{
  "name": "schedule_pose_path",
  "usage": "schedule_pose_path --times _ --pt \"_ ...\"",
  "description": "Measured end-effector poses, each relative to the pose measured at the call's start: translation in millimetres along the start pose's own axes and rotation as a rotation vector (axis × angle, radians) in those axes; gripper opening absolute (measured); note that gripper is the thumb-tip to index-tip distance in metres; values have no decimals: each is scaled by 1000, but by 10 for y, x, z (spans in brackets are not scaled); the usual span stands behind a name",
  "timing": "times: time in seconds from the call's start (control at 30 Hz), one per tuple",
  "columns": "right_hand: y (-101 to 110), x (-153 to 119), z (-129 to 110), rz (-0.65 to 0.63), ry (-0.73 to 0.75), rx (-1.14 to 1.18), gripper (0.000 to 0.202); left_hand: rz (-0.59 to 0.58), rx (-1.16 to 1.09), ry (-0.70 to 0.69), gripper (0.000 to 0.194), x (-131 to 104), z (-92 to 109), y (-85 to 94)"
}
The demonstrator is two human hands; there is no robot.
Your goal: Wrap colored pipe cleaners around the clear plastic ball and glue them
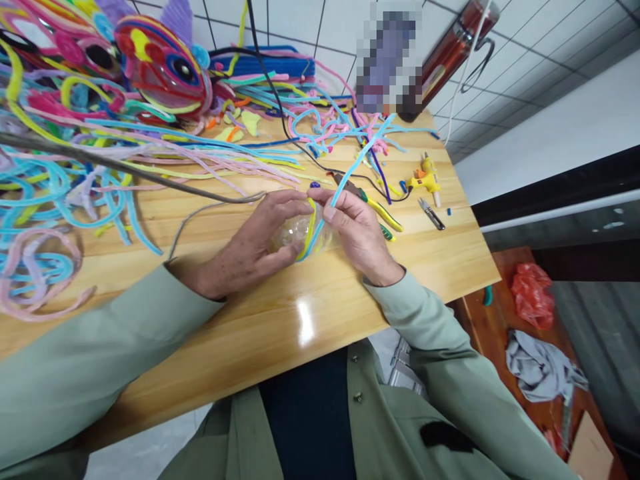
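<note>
My left hand [250,243] is wrapped around a clear plastic bottle piece [291,232], its fingers over the top and its thumb low on the near side. A yellow pipe cleaner [312,227] circles the plastic, with a light blue pipe cleaner [361,155] lying right beside it. Between thumb and fingers, my right hand [364,239] pinches the light blue strand at the plastic's right side. The strand's long free end rises up and to the right. My fingers hide part of the plastic's outline.
Pliers [383,213], thread snips [431,215] and a yellow glue gun [425,179] lie to the right. A red thermos [453,57] stands at the back. Colourful fish figures [163,70] and many loose pipe cleaners [200,143] cover the left. A dark cable [280,110] crosses the table.
</note>
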State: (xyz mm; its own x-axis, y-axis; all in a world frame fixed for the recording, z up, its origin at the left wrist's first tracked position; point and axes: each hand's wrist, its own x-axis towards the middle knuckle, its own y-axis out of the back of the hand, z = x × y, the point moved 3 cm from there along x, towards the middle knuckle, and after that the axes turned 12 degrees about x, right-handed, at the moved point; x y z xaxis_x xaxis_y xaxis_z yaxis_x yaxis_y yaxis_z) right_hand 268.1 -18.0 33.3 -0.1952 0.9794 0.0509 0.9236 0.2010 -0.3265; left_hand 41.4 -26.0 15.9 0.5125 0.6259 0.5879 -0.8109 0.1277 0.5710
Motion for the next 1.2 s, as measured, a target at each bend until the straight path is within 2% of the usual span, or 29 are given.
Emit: schedule_pose_path --times 0.17,0.33,0.53,0.8,1.2 --pt "-13 -13 1 1 -7 -7 38 23 45 -10 46 32 55 7" --pt "-42 -16 -25 -6 -21 -23 45 27 18 30 44 37 53 -2" --pt "-56 -18 -48 16 -44 -17 50 -5 20 26 41 15 39 -2" --pt "-9 -7 -49 -27 -47 -21 44 -5 23 47 40 24 23 10" --pt "-42 -28 -50 -1 -49 -48 47 -15 37 104 38 42 99 39"
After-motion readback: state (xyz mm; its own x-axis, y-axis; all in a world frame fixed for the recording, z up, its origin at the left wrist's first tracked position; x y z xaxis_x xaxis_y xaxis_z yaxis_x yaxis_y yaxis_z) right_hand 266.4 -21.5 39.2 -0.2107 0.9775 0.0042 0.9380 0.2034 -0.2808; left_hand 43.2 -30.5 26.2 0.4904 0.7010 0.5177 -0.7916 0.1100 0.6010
